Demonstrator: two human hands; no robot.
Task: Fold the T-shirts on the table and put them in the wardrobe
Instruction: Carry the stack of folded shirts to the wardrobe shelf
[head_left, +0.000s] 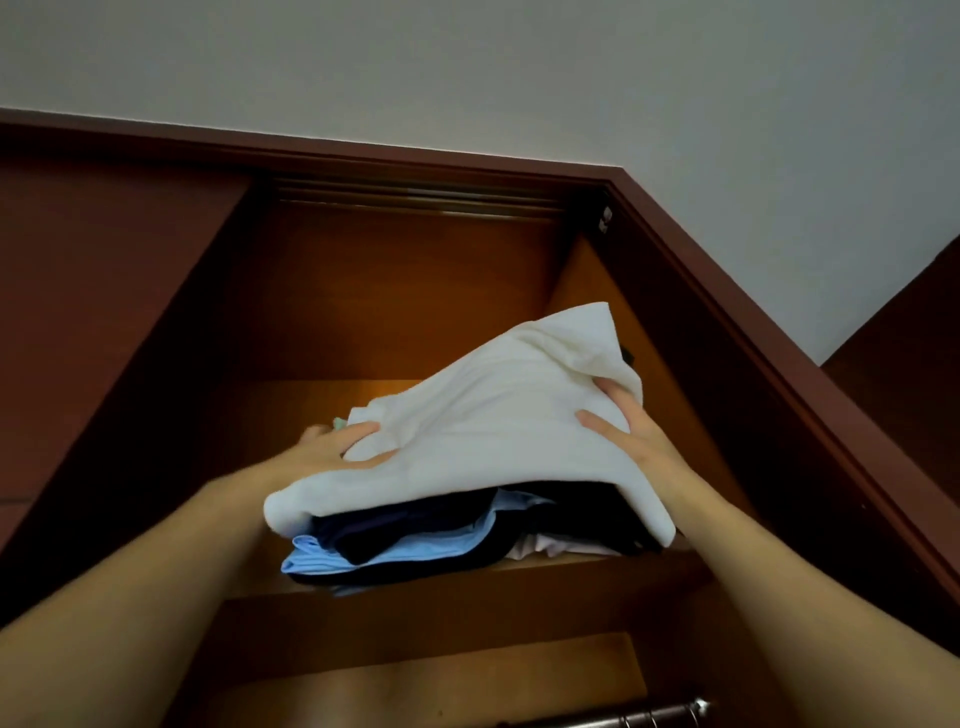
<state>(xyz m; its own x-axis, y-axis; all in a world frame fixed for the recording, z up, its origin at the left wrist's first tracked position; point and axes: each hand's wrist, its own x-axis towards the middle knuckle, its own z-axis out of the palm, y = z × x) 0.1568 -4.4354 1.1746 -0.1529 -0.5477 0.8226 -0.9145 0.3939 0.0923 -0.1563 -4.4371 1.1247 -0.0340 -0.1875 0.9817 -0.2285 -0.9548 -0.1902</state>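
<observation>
Head view, tilted up into the open wardrobe (727, 291). Gripping a folded white T-shirt (493, 426) from both sides: left hand (332, 447) clamped on its near left edge with the thumb on top, right hand (628, 431) curled round its right side with the fingers pressed into the cloth. Resting tilted on a stack of folded clothes (415, 530) on the upper shelf (519, 574), far end raised toward the right inner wall, near edge draped over the front of the stack. Not yet lying flat, judging by that tilt and by both grips in place.

Underneath, in the stack: dark pieces, a light blue piece (363, 556) poking out at the near left, something pale at the right. Overhanging the front edge of the shelf a little on the left. Lower down, at the near right, a metal hanging rail (623, 719).

Judged late in the task: several pieces apparently folded and stored, this one at the point of being laid down. Left to do here: lower the far end, square it up with the stack, let go. No telling about further T-shirts on the table, out of view from here.
</observation>
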